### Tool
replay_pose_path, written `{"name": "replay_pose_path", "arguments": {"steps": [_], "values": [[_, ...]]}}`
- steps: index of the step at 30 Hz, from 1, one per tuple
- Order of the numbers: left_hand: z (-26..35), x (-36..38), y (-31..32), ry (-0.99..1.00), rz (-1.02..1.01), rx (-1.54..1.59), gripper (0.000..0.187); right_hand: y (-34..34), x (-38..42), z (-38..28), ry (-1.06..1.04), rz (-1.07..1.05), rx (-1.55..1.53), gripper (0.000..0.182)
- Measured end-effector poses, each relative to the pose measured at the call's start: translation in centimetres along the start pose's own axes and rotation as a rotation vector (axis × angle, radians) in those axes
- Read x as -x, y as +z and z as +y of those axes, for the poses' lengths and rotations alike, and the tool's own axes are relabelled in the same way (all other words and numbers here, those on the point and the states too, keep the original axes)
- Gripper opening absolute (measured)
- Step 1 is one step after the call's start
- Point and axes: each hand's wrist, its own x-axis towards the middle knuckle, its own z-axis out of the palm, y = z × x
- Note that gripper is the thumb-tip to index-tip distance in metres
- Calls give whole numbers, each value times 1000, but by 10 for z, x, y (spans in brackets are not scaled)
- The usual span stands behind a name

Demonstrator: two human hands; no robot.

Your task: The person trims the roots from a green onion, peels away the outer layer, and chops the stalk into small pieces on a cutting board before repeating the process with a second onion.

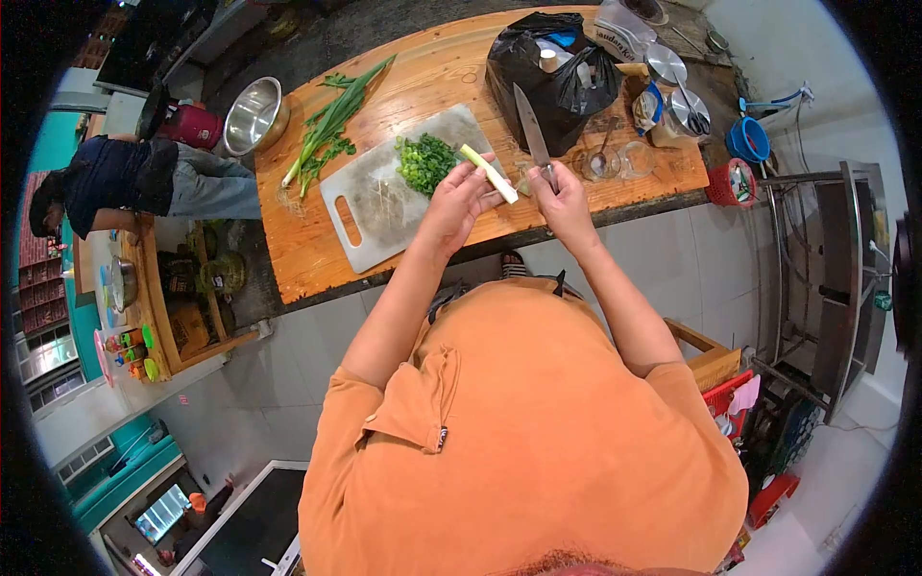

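Note:
My left hand [459, 204] holds a short pale length of spring onion [488, 173] over the right edge of the cutting board. In my right hand [564, 204] is a kitchen knife [530, 125], its blade pointing up and away from me. A heap of chopped green onion [424, 163] lies on the white cutting board [370, 226], just left of my left hand. Whole spring onions [331, 120] with roots and leafy herbs lie on the wooden table [423, 62] beyond the board's left side.
A metal bowl [254, 115] stands at the table's left edge. A black plastic bag [567, 106], glasses [603, 165] and lidded jars [687, 115] crowd the right side. Another person [125, 182] stands at a counter on the left. A red basket [732, 182] is at the right.

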Motion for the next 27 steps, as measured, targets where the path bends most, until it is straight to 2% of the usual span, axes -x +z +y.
{"name": "replay_pose_path", "arguments": {"steps": [4,6,10,16,19,25,27], "values": [[-3,-3,-2,32,-15,37,41,1,9,-2,3,-15,40,15],[-5,-4,-5,55,-19,49,42,3,10,1,-16,52,-126,14],[-6,-4,-6,57,-3,3,43,-1,4,7,-3,115,-41,17],[-10,-6,-4,112,-2,-59,44,10,15,-6,-26,31,61,26],[-9,-4,0,123,-19,-64,45,13,20,-15,55,-73,216,26],[-10,-3,1,123,-21,-61,43,16,15,5,57,-49,80,24],[-12,-4,-1,138,-26,-64,43,13,14,6,175,-71,-9,23]]}}
